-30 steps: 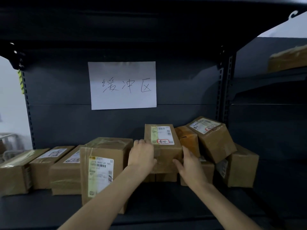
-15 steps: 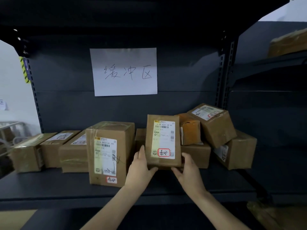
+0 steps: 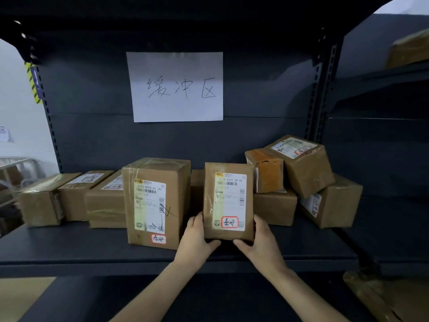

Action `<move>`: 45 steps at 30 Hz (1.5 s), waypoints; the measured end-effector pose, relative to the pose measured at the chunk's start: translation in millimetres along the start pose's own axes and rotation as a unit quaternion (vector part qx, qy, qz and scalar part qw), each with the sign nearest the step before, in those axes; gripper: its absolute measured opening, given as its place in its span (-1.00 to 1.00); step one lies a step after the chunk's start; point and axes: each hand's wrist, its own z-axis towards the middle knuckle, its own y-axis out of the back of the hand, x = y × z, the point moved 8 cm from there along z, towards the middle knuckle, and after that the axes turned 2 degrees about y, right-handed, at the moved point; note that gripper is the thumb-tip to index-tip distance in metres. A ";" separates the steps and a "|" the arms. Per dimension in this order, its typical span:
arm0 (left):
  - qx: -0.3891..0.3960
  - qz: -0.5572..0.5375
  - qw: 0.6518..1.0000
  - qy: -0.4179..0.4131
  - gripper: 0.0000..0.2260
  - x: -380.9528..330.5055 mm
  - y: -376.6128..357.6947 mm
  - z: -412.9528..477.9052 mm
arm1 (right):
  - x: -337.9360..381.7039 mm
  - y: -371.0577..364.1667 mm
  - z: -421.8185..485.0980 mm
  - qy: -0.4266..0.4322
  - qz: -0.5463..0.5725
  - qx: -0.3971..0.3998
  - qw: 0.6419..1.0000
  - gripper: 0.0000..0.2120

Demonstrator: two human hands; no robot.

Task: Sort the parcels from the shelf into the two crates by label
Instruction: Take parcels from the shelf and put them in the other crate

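Note:
A small brown parcel [image 3: 228, 201] is held upright just above the dark shelf board [image 3: 92, 249], its white shipping label with a red-framed handwritten mark facing me. My left hand [image 3: 195, 238] grips its lower left corner and my right hand [image 3: 257, 240] its lower right corner. To its left stands a taller parcel [image 3: 155, 203] with a similar red-marked label. Several more brown parcels lie on the shelf: a low row at the left [image 3: 69, 198] and a loose pile at the right [image 3: 304, 166]. No crate is in view.
A white paper sign [image 3: 176, 87] with handwriting hangs on the shelf's back panel. A perforated steel upright [image 3: 318, 101] separates a second shelf bay at the right, where a box [image 3: 408, 49] sits higher up. Brown cardboard [image 3: 383, 296] shows at the bottom right.
The parcel was lifted off the stack, tipped upright with its label towards me and drawn forward to the shelf's front. Both hands slid down to its lower corners.

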 end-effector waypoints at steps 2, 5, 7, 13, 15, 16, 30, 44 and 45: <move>0.005 0.000 1.000 -0.002 -0.29 2.8 -0.5 -0.1 | -1.3 -2.8 1.0 -0.007 -0.004 -0.003 1.000 -0.34; 0.017 0.009 1.000 -0.004 -0.31 6.1 -3.6 -1.1 | -6.2 -7.5 2.0 -0.018 -0.016 -0.005 1.000 -0.37; 0.027 0.020 0.999 0.005 -0.33 10.4 -7.1 -2.1 | -11.9 -11.5 1.3 -0.030 -0.029 0.000 0.999 -0.40; 0.046 0.038 0.998 0.018 -0.32 18.9 -15.1 0.1 | -21.8 -16.7 2.6 -0.051 -0.052 0.012 0.997 -0.45; 0.056 0.038 0.998 0.014 -0.29 19.3 -15.4 0.3 | -22.1 -15.5 3.8 -0.050 -0.055 0.016 0.997 -0.45; 0.058 0.040 0.997 0.010 -0.27 19.5 -14.4 -0.4 | -22.2 -14.7 4.0 -0.050 -0.056 0.019 0.997 -0.45; -0.075 0.213 0.969 -0.095 -0.66 84.2 98.0 -42.7 | -22.7 -12.1 15.2 -0.032 -0.087 0.050 0.994 -0.47; 0.005 0.177 0.980 0.091 -0.27 140.7 118.0 6.1 | -24.7 -20.0 17.4 -0.060 -0.103 0.080 0.990 -0.44; 0.007 0.176 0.980 0.090 -0.30 139.8 113.2 5.0 | -24.0 -20.7 17.2 -0.060 -0.097 0.081 0.990 -0.44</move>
